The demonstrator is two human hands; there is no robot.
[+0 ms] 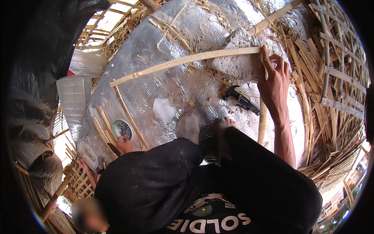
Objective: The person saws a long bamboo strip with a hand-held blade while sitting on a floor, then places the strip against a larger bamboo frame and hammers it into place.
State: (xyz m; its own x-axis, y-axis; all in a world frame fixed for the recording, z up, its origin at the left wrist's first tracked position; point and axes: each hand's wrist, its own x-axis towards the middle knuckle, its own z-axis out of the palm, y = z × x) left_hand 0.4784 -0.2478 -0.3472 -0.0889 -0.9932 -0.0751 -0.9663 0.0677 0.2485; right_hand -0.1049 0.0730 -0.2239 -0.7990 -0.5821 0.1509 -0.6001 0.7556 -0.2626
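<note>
My right hand [273,76] pinches the right end of a long pale bamboo strip [187,58], just over a rough concrete block [233,58]. The strip bows slightly and runs far to the left, where its end meets a thinner strip [130,115] slanting back toward my left knee. My left hand [124,145] shows only in part past that knee, its fingers curled. A dark blade, apparently a knife [113,150], sticks out beside it and seems to be in its grip. Near that hand are a green-rimmed bowl [122,129] and several split bamboo pieces [102,126].
A black hammer [242,100] lies between the block and my feet. Bamboo slats [317,74] pile up along the right. At lower left another person's hand [83,165] shows near a clear plastic container [88,155]. Shavings and a white scrap [164,109] lie on the silvery sheet [148,50].
</note>
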